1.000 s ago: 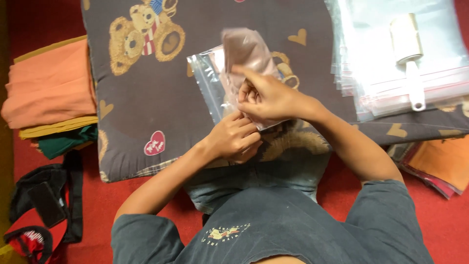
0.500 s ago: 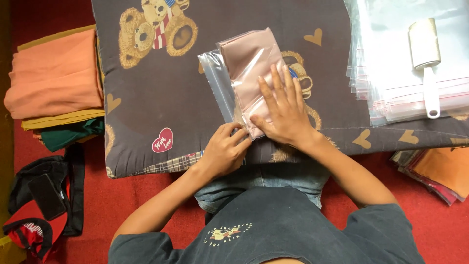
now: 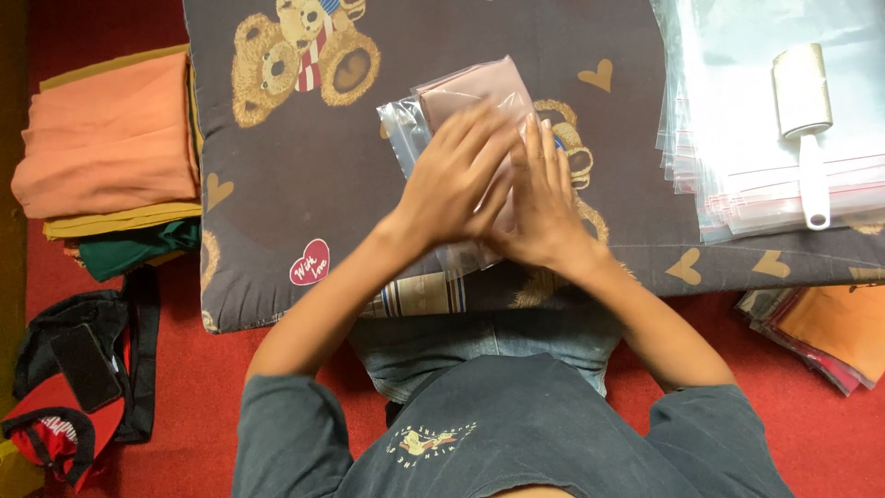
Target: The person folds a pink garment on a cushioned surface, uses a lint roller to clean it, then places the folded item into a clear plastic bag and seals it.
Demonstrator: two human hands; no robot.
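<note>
A clear plastic zip bag (image 3: 403,129) holding a folded dusty-pink cloth (image 3: 475,85) lies flat on a dark grey cushion (image 3: 277,249) printed with teddy bears and hearts. My left hand (image 3: 454,180) lies flat on the bag, fingers spread and pointing up-right. Beside it, my right hand (image 3: 546,198) also presses flat on the bag, fingers straight and pointing away from me. The two hands touch at the bag's lower part and cover most of it. Neither hand grips anything.
A stack of empty clear zip bags (image 3: 737,120) with a white lint roller (image 3: 805,120) on top lies at the right. Folded orange, mustard and green cloths (image 3: 111,157) are piled at the left. More folded cloths (image 3: 830,337) sit lower right. A black-and-red bag (image 3: 74,387) lies on the red floor.
The bag was held up in both hands, then laid on the cushion. My left hand has moved from the bag's lower edge onto its top, and both palms now press it flat.
</note>
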